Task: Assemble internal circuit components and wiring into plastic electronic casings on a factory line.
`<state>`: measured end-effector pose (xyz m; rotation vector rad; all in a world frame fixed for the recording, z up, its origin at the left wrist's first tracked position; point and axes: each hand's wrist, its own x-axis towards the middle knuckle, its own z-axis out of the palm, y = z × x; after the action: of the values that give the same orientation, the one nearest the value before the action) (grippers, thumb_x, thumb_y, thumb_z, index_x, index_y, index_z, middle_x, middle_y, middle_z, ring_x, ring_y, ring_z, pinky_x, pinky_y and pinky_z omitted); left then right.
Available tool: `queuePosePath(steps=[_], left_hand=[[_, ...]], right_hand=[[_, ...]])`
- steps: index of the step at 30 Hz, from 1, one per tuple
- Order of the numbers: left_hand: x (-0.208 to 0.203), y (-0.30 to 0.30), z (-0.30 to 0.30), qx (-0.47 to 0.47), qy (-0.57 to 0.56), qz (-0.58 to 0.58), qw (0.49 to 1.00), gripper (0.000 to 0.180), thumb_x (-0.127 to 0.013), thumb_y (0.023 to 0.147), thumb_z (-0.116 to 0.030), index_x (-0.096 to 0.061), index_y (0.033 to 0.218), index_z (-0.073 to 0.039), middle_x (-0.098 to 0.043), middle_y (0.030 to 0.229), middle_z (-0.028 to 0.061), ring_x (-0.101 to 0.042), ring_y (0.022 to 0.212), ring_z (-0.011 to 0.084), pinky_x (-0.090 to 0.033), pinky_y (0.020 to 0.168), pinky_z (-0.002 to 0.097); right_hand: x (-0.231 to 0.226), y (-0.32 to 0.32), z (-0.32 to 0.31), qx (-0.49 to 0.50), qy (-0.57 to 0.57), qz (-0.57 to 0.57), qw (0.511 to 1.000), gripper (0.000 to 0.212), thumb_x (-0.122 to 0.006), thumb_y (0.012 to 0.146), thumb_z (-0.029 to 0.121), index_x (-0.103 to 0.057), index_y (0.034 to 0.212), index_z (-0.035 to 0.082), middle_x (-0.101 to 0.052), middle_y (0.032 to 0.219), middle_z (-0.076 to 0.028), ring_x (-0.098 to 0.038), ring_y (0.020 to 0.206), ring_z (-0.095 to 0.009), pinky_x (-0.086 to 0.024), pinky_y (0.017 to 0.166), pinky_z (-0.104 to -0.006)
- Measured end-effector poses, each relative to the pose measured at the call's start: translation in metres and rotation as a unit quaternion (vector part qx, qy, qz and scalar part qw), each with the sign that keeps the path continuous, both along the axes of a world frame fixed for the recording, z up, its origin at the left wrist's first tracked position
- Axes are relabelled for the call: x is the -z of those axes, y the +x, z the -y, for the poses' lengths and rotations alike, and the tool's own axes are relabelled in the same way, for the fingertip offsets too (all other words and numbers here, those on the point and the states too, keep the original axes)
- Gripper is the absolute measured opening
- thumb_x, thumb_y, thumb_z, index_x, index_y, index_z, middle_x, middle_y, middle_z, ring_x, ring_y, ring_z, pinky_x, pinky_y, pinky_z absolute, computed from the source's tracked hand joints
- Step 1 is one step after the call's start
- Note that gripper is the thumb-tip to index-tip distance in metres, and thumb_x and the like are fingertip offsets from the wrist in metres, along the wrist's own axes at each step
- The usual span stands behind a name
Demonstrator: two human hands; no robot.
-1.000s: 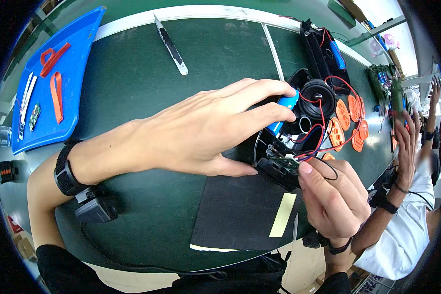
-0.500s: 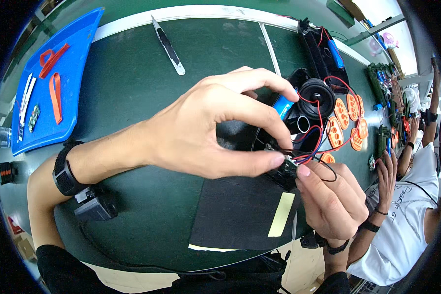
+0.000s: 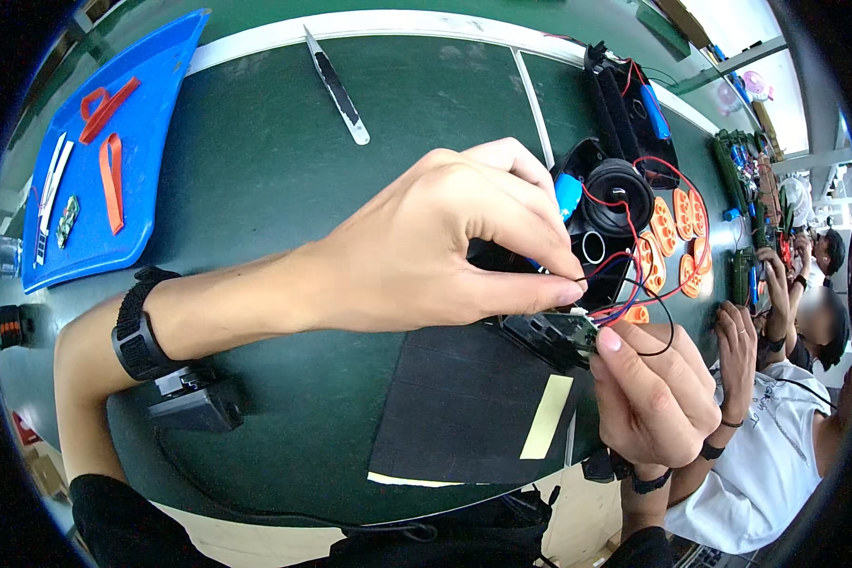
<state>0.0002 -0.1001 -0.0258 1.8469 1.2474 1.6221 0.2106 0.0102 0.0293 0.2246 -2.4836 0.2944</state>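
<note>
My right hand [image 3: 658,402] grips the edge of a small green circuit board [image 3: 577,328], which has a black part attached on its left side. Just above the board, my left hand [image 3: 426,251] pinches a thin black wire between thumb and forefinger. Red, blue and black wires run from the board toward a black housing [image 3: 577,156]. In that housing sit a round black speaker [image 3: 619,199] and a blue cylindrical battery [image 3: 567,195], partly covered by my left fingers. The black wire [image 3: 671,327] loops out over my right fingers.
Tweezers [image 3: 336,87] lie at the far side of the green table. A blue tray [image 3: 142,218] on the left holds orange straps and small parts. Orange plates [image 3: 691,270] and another black housing [image 3: 625,109] are at right. A black mat [image 3: 445,407] lies nearest me. Co-workers sit at right.
My left thumb and forefinger have come off the board and closed on the black wire above it. More of the board's green face now shows in my right hand.
</note>
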Motion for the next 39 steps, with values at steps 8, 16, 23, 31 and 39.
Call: queuePosePath(steps=[8, 16, 23, 31, 39], left_hand=[[0.0018, 0.0028, -0.0039, -0.041, 0.006, 0.001, 0.999, 0.013, -0.080, 0.080, -0.006, -0.078, 0.092, -0.004, -0.073, 0.091, 0.0040, -0.061, 0.091, 0.0195, -0.049, 0.081, 0.0322], [0.0020, 0.0036, -0.0056, -0.041, 0.013, -0.006, 0.999, 0.011, -0.080, 0.080, -0.006, -0.078, 0.091, -0.004, -0.072, 0.090, 0.0040, -0.061, 0.091, 0.0196, -0.048, 0.082, 0.0327], [0.0038, 0.0035, -0.0070, -0.046, 0.013, -0.008, 0.999, 0.011, -0.080, 0.080, -0.006, -0.077, 0.090, -0.003, -0.072, 0.090, 0.0044, -0.061, 0.091, 0.0198, -0.048, 0.082, 0.0331], [0.0031, 0.0034, -0.0063, -0.046, 0.012, -0.012, 0.999, 0.011, -0.080, 0.080, -0.005, -0.077, 0.090, -0.003, -0.072, 0.089, 0.0045, -0.061, 0.091, 0.0200, -0.048, 0.081, 0.0331], [0.0026, 0.0044, -0.0066, -0.049, 0.020, -0.015, 0.999, 0.011, -0.080, 0.080, -0.005, -0.077, 0.089, -0.003, -0.072, 0.088, 0.0042, -0.061, 0.091, 0.0203, -0.049, 0.081, 0.0333]], right_hand=[[0.0011, 0.0019, -0.0010, -0.021, 0.013, 0.024, 0.999, 0.035, -0.071, 0.065, -0.008, -0.073, 0.100, -0.008, -0.072, 0.091, -0.021, -0.067, 0.068, -0.023, -0.054, 0.056, -0.0278], [-0.0029, 0.0038, 0.0052, 0.017, -0.006, 0.038, 0.999, 0.036, -0.076, 0.068, -0.015, -0.069, 0.103, -0.007, -0.071, 0.084, -0.021, -0.066, 0.065, -0.028, -0.053, 0.056, -0.0329], [-0.0048, 0.0039, 0.0053, 0.021, 0.002, 0.052, 0.998, 0.037, -0.076, 0.069, -0.015, -0.069, 0.104, -0.007, -0.071, 0.085, -0.021, -0.065, 0.065, -0.028, -0.052, 0.056, -0.0324], [-0.0038, 0.0024, 0.0079, 0.032, 0.005, 0.050, 0.998, 0.034, -0.077, 0.069, -0.014, -0.070, 0.101, -0.007, -0.071, 0.085, -0.021, -0.066, 0.065, -0.028, -0.052, 0.056, -0.0322], [0.0016, 0.0027, -0.0013, -0.011, 0.043, 0.033, 0.998, 0.038, -0.069, 0.064, -0.005, -0.072, 0.101, -0.009, -0.072, 0.094, -0.021, -0.066, 0.069, -0.023, -0.054, 0.056, -0.0281]])
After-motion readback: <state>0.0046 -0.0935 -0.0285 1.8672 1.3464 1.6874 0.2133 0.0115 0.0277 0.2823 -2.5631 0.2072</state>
